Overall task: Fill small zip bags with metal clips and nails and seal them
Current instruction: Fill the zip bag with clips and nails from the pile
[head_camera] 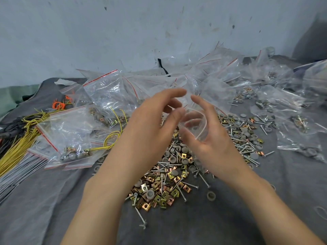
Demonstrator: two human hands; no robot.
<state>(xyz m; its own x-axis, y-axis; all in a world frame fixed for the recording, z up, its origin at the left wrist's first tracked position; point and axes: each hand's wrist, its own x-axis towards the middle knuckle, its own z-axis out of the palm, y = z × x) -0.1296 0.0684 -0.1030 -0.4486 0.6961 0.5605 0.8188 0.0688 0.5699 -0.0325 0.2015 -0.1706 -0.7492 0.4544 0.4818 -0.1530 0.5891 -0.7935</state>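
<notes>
Head-worn view, facing forward-down (close, wide-angle)

— What is lost to blur at the centre?
— The zip bag (195,125) is smeared by motion, as are the fingertips of the left hand (155,117) and the right hand (208,138). Whether the bag's mouth is pinched by the left hand cannot be told.
— And underneath?
— The middle of the pile of clips and nails (164,184) is covered by both forearms, which are cut off at the bottom edge.
— The sides?
— The yellow wires (16,149) and grey rods (16,175) are cropped at the left edge, a clear bag (316,78) at the right. What is held in the far bags (221,68) is too small to be made out.
</notes>
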